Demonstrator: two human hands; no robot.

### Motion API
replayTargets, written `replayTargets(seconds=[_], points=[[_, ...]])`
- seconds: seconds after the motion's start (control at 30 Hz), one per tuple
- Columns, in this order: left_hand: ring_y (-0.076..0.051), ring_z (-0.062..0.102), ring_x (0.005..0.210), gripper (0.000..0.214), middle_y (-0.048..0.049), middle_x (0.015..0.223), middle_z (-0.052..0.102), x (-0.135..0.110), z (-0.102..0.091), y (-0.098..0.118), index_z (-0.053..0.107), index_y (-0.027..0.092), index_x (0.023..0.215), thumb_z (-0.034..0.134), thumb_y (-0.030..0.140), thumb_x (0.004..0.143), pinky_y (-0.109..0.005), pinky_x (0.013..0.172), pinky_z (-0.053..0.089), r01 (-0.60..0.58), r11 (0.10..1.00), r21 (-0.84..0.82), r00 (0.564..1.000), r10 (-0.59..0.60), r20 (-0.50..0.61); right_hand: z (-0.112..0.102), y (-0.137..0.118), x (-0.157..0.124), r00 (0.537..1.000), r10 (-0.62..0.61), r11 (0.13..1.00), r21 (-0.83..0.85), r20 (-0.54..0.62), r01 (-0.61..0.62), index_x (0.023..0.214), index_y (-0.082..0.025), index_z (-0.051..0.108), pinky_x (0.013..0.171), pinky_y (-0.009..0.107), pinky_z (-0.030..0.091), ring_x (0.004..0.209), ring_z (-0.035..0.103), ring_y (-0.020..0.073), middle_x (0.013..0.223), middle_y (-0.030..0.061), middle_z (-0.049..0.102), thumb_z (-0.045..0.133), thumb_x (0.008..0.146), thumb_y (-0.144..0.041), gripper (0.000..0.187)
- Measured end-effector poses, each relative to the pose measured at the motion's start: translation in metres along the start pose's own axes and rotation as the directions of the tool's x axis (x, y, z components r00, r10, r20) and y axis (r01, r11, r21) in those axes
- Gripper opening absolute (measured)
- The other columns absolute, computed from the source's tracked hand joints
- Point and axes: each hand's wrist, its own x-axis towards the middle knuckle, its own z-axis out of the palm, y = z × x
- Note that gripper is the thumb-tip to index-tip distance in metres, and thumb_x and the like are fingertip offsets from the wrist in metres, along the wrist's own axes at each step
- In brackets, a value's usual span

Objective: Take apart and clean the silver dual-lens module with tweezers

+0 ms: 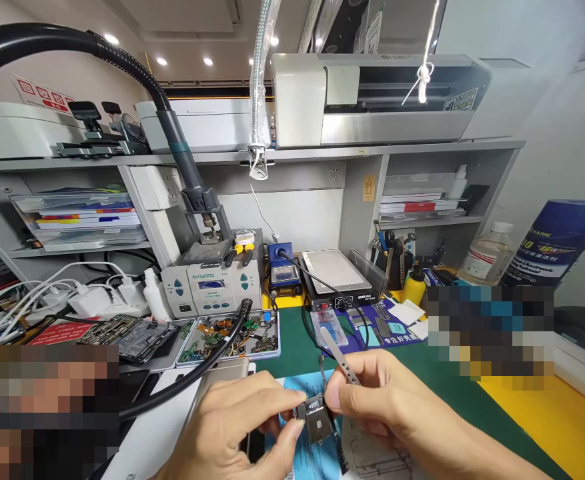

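Observation:
My left hand [237, 420] pinches the left edge of a small black phone circuit board [318, 423] between thumb and fingertips. The board has a metal-shielded square face, and a dark narrow strip [341, 453] runs down its right side. In my right hand [389, 393], a flat metal pry tool [339, 353] with small holes is clasped between thumb and fingers, its rounded end pointing up and away. My right thumb is at the board's upper right corner; whether it grips the board too is unclear. Beneath the hands are a light-blue sheet [302, 383] and a white printed sheet [372, 460].
A tray of circuit scraps [265, 343] and a soldering station [212, 287] stand at left, crossed by a thick black hose [187, 380]. Behind are a heating plate [337, 270] and a small blue device [285, 270]. Bottles, including a yellow one [414, 287], are at right.

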Motion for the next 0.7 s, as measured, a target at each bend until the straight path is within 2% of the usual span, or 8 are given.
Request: replayTargets(seconds=[0.13, 0.37, 0.57, 0.7], points=[[-0.012, 0.065, 0.057, 0.021, -0.0015, 0.072, 0.071, -0.0023, -0.0026, -0.0020, 0.072, 0.018, 0.100, 0.065, 0.009, 0.082, -0.020, 0.056, 0.053, 0.013, 1.000, 0.000, 0.993, -0.013, 0.114, 0.0010, 0.0002, 0.0002, 1.000, 0.022, 1.000, 0.010, -0.002, -0.022, 0.064, -0.019, 0.058, 0.039, 0.024, 0.012, 0.040, 0.016, 0.0067, 0.044, -0.0108, 0.032, 0.068, 0.079, -0.025, 0.019], [-0.013, 0.068, 0.065, 0.018, -0.0039, 0.075, 0.072, -0.0010, -0.0044, -0.0028, 0.071, 0.014, 0.101, 0.064, 0.009, 0.085, -0.021, 0.063, 0.055, -0.008, 1.000, 0.019, 0.984, 0.005, 0.179, -0.0009, 0.0037, -0.0006, 0.999, 0.014, 1.000, 0.010, 0.035, -0.014, 0.065, -0.019, 0.056, 0.040, 0.026, 0.010, 0.041, 0.015, 0.0067, 0.046, -0.0110, 0.031, 0.068, 0.083, -0.025, 0.022], [-0.012, 0.066, 0.063, 0.021, -0.0027, 0.076, 0.071, -0.0033, -0.0042, -0.0033, 0.071, 0.016, 0.103, 0.063, 0.008, 0.085, -0.020, 0.060, 0.053, 0.018, 1.000, -0.007, 0.985, -0.016, 0.170, -0.0037, 0.0032, 0.0018, 0.999, 0.010, 1.000, 0.028, 0.051, -0.012, 0.063, -0.018, 0.058, 0.041, 0.026, 0.010, 0.041, 0.014, 0.0066, 0.045, -0.0109, 0.030, 0.069, 0.084, -0.030, 0.026], [-0.010, 0.066, 0.061, 0.024, 0.0016, 0.073, 0.070, -0.0009, -0.0047, -0.0004, 0.072, 0.021, 0.100, 0.065, 0.006, 0.082, -0.018, 0.059, 0.053, 0.061, 0.998, -0.035, 0.990, -0.056, 0.132, -0.0035, 0.0012, 0.0026, 0.999, 0.028, 0.998, 0.059, 0.039, -0.030, 0.066, -0.016, 0.064, 0.041, 0.025, 0.010, 0.040, 0.015, 0.0068, 0.043, -0.0103, 0.030, 0.065, 0.083, -0.030, 0.022]])
